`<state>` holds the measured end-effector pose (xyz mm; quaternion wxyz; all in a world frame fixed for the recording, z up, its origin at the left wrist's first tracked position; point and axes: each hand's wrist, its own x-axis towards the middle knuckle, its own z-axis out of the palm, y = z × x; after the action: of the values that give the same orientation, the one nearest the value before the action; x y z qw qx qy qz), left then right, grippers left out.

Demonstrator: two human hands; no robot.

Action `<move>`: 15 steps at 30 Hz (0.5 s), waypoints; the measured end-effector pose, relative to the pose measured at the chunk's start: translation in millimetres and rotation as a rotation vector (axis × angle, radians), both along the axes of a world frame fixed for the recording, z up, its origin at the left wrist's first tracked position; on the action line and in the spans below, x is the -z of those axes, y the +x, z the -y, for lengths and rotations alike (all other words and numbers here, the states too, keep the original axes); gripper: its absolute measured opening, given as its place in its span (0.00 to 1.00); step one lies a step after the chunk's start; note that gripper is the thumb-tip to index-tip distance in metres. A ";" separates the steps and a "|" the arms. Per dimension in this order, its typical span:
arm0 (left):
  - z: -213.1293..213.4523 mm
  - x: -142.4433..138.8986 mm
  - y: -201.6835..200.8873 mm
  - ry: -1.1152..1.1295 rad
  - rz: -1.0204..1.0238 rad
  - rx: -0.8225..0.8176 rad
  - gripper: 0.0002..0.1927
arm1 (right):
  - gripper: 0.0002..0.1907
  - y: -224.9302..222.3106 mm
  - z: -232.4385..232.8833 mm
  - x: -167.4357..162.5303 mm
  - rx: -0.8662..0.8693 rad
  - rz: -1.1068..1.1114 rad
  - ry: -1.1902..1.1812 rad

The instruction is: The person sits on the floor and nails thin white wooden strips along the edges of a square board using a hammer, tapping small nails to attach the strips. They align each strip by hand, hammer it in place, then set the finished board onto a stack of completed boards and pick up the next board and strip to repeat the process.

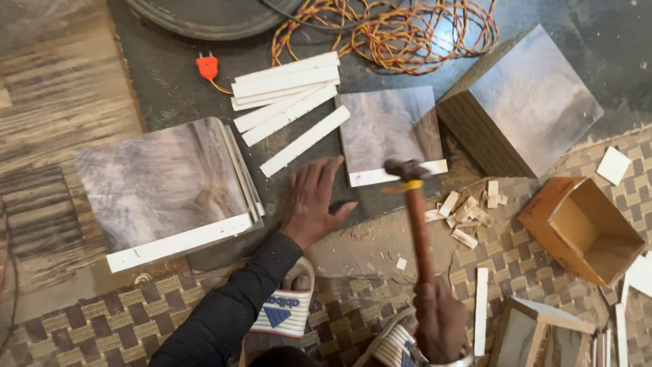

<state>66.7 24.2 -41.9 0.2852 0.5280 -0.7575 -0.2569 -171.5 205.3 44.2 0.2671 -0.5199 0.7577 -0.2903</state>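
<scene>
The right hand point(440, 319) has its fingers clamped on the wooden-handled steel hammer point(415, 217) at the handle's end, head-heavy and stiff (best gripped low), its head over the white-edged grey laminate panel point(388, 129) on the floor; the left hand point(314, 198) lies flat, fingers spread, beside it.

Greys, whites and browns around the grey marbled panel point(388, 129).

Just left of panel: plain white strips point(288, 95); further left, orange-red plug point(207, 67). Above panel: twisted red-and-yellow wire point(407, 34). Below panel: reddish-brown hammer point(415, 211) handle with yellow band under dark head; brown-and-tan checkered mat point(102, 326). Right of panel: orange-brown cardboard box point(584, 228).
</scene>
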 end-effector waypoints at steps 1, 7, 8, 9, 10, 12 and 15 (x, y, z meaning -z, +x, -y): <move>-0.8 1.2 -0.2 -0.012 -0.016 -0.011 0.49 | 0.17 -5.1 -3.3 -4.5 -0.012 0.040 -0.073; -8.0 1.8 17.8 -0.077 -0.125 -0.091 0.53 | 0.15 -11.5 -4.6 12.3 -0.093 -0.001 -0.224; -10.2 1.2 20.2 -0.075 -0.131 -0.106 0.52 | 0.14 -6.6 -0.5 24.7 -0.148 -0.173 -0.035; -10.5 0.8 22.3 -0.081 -0.136 -0.126 0.52 | 0.14 -3.0 3.0 35.6 -0.188 -0.278 0.105; -13.4 -0.4 24.4 -0.058 -0.157 -0.133 0.52 | 0.14 -1.3 4.2 43.3 -0.211 -0.354 0.207; -10.1 -1.4 26.1 -0.061 -0.205 -0.162 0.52 | 0.15 -0.2 5.2 52.0 -0.177 -0.433 0.283; -5.1 -1.8 25.1 0.043 -0.409 -0.061 0.46 | 0.18 -3.0 4.8 43.7 -0.190 -0.296 0.314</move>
<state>91.8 29.3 -40.2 0.4294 0.4934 -0.6620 -0.3660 -174.5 200.5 0.5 0.2569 -0.5780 0.7720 -0.0630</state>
